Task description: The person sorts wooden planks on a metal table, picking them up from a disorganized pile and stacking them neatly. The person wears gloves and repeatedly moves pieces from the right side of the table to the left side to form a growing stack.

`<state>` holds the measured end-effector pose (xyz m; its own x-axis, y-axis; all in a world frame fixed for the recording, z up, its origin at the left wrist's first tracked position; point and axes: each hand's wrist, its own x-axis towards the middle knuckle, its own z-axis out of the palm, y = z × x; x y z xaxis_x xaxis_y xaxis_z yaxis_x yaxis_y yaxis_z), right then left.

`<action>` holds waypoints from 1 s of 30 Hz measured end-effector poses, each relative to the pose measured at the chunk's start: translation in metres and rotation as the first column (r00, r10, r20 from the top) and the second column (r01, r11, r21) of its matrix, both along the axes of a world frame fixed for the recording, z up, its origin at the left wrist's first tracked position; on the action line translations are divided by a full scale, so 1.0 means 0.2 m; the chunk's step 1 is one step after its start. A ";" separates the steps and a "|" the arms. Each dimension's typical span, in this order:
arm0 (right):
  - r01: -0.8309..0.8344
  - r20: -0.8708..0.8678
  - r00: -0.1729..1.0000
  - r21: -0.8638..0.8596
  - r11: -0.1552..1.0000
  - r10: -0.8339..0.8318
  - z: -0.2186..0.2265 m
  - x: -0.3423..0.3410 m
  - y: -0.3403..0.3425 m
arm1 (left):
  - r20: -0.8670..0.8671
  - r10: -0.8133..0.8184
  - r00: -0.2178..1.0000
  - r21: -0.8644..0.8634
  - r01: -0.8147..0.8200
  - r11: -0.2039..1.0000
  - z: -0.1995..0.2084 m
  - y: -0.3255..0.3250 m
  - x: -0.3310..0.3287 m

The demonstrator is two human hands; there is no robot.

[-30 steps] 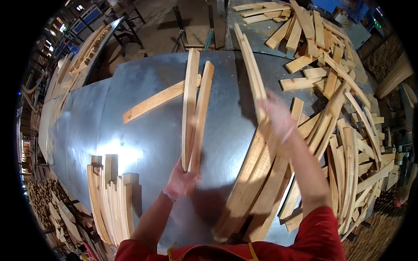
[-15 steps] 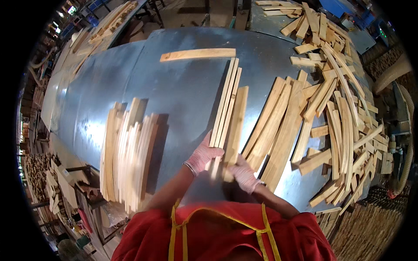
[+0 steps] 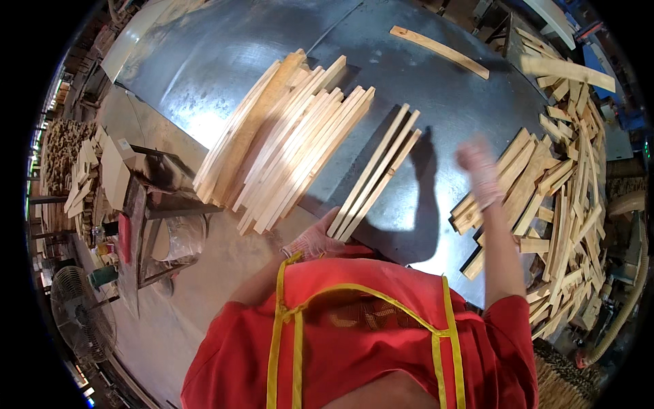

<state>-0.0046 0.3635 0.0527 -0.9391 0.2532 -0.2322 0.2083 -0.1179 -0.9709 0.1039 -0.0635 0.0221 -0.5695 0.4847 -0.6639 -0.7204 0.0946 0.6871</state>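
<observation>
Three narrow wooden strips [image 3: 377, 170] stand out from my left hand [image 3: 315, 240], which is closed round their near ends at the table's front edge. My right hand [image 3: 477, 163] is raised over the metal table, left of some wider planks [image 3: 521, 170]. Motion smears its fingers, and no wood shows in it. Farther off to the right, a blurred plank [image 3: 569, 72] appears over the heap of wood, apart from both hands. Left of my left hand lies a row of pale wooden strips [image 3: 300, 143], side by side, with a wider board [image 3: 255, 129] among them.
The metal table [image 3: 184, 75] spreads out ahead. A single strip [image 3: 439, 51] lies toward its far side. A tangled heap of wood pieces [image 3: 569, 204] covers the right. At the left are a wooden stand [image 3: 136, 232] and a fan [image 3: 76, 310].
My view has turned left. My right hand has let go of the plank beside the strips and swung up and away; a blurred plank now shows at far right. My left hand keeps the strips.
</observation>
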 end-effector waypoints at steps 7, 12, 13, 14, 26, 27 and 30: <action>-0.526 0.559 0.706 0.003 0.850 0.435 -0.19 0.13 -1.12 | -0.338 -0.772 0.538 -0.907 0.035 0.421 0.08 -0.13 0.05; -0.607 0.484 0.643 -0.150 0.780 0.593 -0.25 -0.06 -1.24 | -0.410 -0.783 0.468 -0.910 -0.150 0.387 0.15 -0.01 0.03; -0.619 0.428 0.664 -0.146 0.772 0.614 -0.23 -0.07 -1.18 | -0.439 -0.769 0.465 -0.896 -0.159 0.415 0.17 0.02 0.03; -0.635 0.367 0.680 -0.139 0.760 0.635 -0.20 -0.07 -1.10 | -0.466 -0.753 0.464 -0.881 -0.170 0.441 0.18 0.06 0.04; 0.093 0.252 0.757 0.872 0.481 -0.603 -0.15 0.57 0.94 | -0.705 -0.707 0.062 -0.708 -0.122 0.696 -0.13 1.01 -0.13; 0.016 0.227 0.747 0.934 0.358 -0.625 -0.29 0.61 0.95 | -0.725 -0.689 0.017 -0.683 -0.148 0.715 -0.13 1.17 -0.18; -0.125 0.322 0.732 0.930 0.345 -0.601 -0.36 0.56 0.89 | -0.525 -0.807 0.271 -0.810 0.131 0.572 -0.01 1.63 -0.32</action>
